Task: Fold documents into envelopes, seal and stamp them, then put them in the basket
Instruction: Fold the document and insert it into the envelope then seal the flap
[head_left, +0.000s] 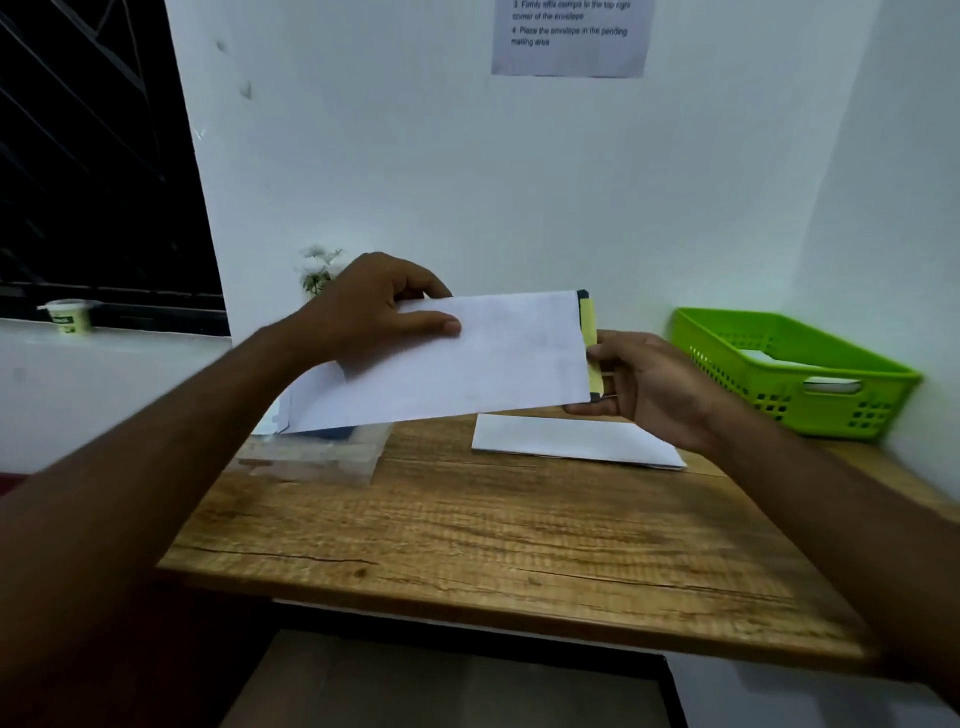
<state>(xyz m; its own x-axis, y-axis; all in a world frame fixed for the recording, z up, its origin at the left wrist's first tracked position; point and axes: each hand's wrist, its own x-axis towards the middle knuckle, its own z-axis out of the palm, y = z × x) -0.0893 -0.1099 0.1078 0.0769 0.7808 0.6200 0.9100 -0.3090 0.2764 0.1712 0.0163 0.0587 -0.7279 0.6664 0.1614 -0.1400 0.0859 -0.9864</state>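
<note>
A long white envelope (498, 358) is held level above the wooden table (493, 545). My left hand (363, 306) grips its left part, thumb flat on the front and fingers behind. At its right end a yellow adhesive strip (589, 332) shows on the flap, and my right hand (649, 384) pinches that end. A folded white document (571, 441) lies flat on the table below my right hand. The green plastic basket (789, 379) stands at the far right corner with white paper inside.
A clear plastic tray (317, 452) with white and dark-edged envelopes sits at the table's back left. A small plant (317, 270) stands behind my left hand. A printed instruction sheet (571, 36) hangs on the wall. A small cup (70, 316) rests on the left ledge.
</note>
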